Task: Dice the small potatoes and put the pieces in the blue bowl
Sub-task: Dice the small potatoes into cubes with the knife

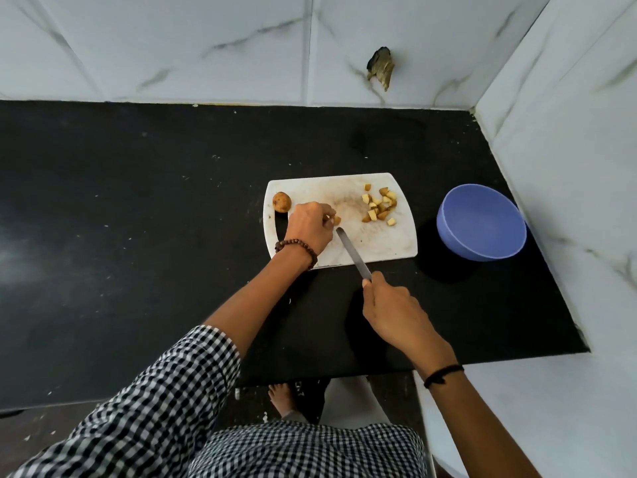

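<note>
1. On the white cutting board (pixel 379 243), I see the left hand (pixel 310 224) pinching a small potato piece (pixel 336 220) with curled fingers.
2. The right hand (pixel 393 308) grips the knife (pixel 353 251) at its handle end. The blade slants across the board's near edge, tip just beside that piece.
3. Diced pieces (pixel 379 207) lie heaped near the board's far right corner, and a whole potato (pixel 282 202) rests at its far left.
4. The blue bowl (pixel 482 222) stands on the black counter (pixel 138 201), right of the board and apart from it.
</note>
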A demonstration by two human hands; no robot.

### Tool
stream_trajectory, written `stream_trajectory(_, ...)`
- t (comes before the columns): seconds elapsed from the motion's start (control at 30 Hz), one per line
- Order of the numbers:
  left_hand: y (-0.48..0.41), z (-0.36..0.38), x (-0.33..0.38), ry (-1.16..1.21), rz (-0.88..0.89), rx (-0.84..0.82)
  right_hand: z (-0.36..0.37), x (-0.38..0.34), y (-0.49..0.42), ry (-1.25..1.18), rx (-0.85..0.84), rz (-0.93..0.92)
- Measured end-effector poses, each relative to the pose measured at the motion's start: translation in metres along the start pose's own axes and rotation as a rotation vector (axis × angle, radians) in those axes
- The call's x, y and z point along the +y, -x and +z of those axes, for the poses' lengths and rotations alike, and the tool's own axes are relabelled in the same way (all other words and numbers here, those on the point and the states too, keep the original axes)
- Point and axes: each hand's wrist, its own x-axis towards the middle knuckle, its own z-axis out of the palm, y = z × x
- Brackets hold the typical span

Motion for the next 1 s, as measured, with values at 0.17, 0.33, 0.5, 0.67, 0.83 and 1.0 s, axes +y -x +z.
stream_trajectory(0.17, 0.0, -0.003, 0.004, -0.04, 0.018, -0.021, -0.006, 0.003, 0.003, -0.152, 0.105, -0.046)
stream_trajectory(0.33, -0.003, -0.003, 0.006, -0.073, 0.006, -0.049, -0.01, -0.008, -0.015, -0.236, 0.211, -0.121)
stream_trajectory(0.5, -0.003, -0.003, 0.001, -0.043, 0.029, -0.066, -0.021, -0.025, -0.047, -0.348, 0.304, -0.156)
stream_trajectory(0.67, -0.006, -0.001, -0.002, -0.014, -0.001, -0.071, -0.028, -0.041, -0.078, -0.374, 0.364, -0.227)
stream_trajectory(0.83, -0.006, -0.002, 0.0, -0.008, -0.03, -0.079, -0.027, -0.049, -0.096, -0.332, 0.357, -0.246)
stream_trajectory(1.0, -0.01, 0.003, 0.01, 0.011, -0.031, -0.087, -0.027, -0.039, -0.101, -0.362, 0.405, -0.26)
